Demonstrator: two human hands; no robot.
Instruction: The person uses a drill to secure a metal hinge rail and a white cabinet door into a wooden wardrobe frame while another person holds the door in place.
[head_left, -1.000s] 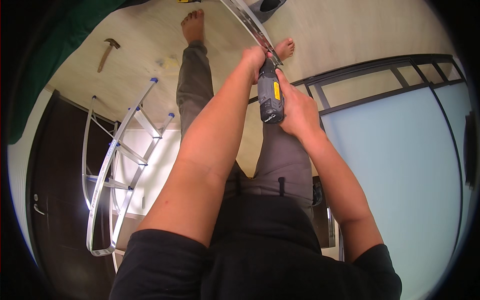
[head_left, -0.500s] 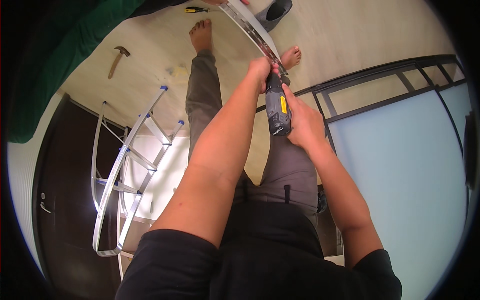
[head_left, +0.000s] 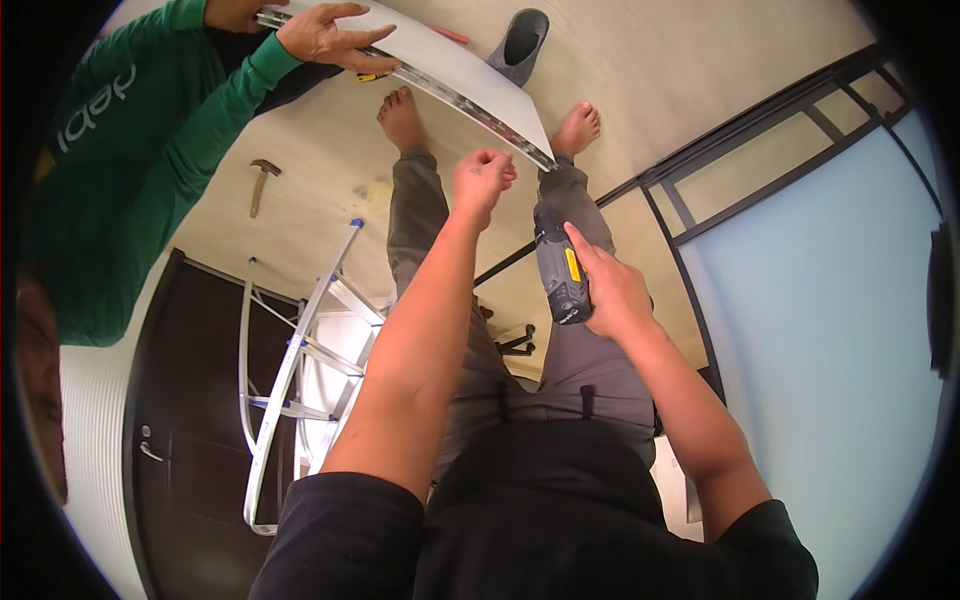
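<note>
My right hand is wrapped round a black and grey cordless drill with a yellow label, its front end facing away from me over my right leg. My left hand hovers left of the drill, fingers curled together; whatever they may hold is too small to make out. Just beyond lies the near end of a white panel, with a metal slide rail along its edge. The drill is apart from the rail. At the panel's far left end, a co-worker's hand grips it.
The co-worker's green sleeve fills the upper left. A claw hammer and a grey clog lie on the floor. An aluminium stepladder stands left, by a dark door. A black-framed pale blue panel is at right.
The drill has come back toward me, off the rail's end. My left hand has left the rail and moved left. The co-worker's hands and arms have come into view on the panel.
</note>
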